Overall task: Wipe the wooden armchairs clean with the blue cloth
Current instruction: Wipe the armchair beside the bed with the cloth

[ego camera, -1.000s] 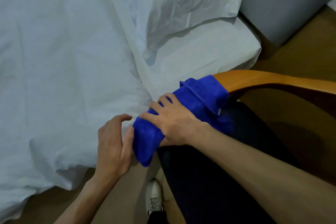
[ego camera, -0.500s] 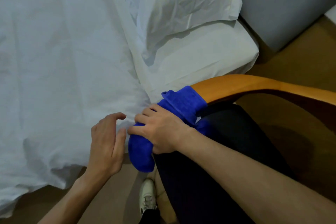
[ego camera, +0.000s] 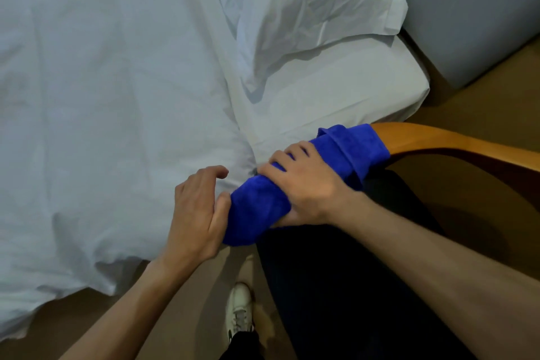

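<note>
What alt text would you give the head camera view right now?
A person's right hand grips a blue cloth wrapped over the end of a wooden armrest, while the left hand rests against the cloth's near end. A white-sheeted bed with a pillow fills the view behind.

The blue cloth point(ego camera: 344, 152) is a bright royal-blue towel with a soft, fuzzy pile, folded over and wrapped around the front end of the wooden armrest point(ego camera: 438, 140). A folded hem is seen across its upper part, near where the wood comes out. The lower end is bunched into a rounded lump that hangs off the tip of the armrest. The armrest itself is a smooth, glossy, honey-coloured strip of wood, curved in a gentle arc toward the right edge, with its near end totally covered by the cloth.
</note>
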The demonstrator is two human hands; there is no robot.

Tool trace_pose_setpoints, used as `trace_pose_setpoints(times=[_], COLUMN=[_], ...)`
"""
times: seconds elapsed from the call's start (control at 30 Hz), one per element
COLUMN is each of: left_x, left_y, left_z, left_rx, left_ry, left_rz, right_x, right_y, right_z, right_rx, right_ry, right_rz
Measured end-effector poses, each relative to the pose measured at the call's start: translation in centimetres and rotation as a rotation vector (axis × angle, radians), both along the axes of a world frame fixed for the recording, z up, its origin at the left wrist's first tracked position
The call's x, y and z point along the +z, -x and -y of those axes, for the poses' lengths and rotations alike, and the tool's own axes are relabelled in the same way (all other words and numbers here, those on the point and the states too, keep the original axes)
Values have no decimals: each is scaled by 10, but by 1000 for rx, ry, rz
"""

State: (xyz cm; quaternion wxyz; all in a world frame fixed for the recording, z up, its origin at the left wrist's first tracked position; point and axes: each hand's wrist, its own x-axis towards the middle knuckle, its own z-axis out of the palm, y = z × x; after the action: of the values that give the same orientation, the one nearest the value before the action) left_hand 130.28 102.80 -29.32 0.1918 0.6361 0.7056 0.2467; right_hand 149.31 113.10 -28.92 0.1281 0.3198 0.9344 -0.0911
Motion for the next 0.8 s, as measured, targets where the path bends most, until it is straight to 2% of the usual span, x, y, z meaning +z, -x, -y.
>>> trace_pose_setpoints(times=[0.17, 0.4, 0.53, 0.8], left_x=[4, 3, 2, 5], left_y=[7, 8, -2, -49], left_z=[5, 0, -7, -35], left_rx=[-107, -87, -101, -166], left_ry=[-2, -4, 11, 57], left_rz=[-65, -134, -132, -118], right_x=[-5, -10, -10, -10], right_y=[33, 28, -7, -93], right_z=[45, 33, -4, -58], right_rx=[19, 274, 103, -184], right_ry=[41, 33, 45, -32], right_rz=[-150, -176, -203, -98])
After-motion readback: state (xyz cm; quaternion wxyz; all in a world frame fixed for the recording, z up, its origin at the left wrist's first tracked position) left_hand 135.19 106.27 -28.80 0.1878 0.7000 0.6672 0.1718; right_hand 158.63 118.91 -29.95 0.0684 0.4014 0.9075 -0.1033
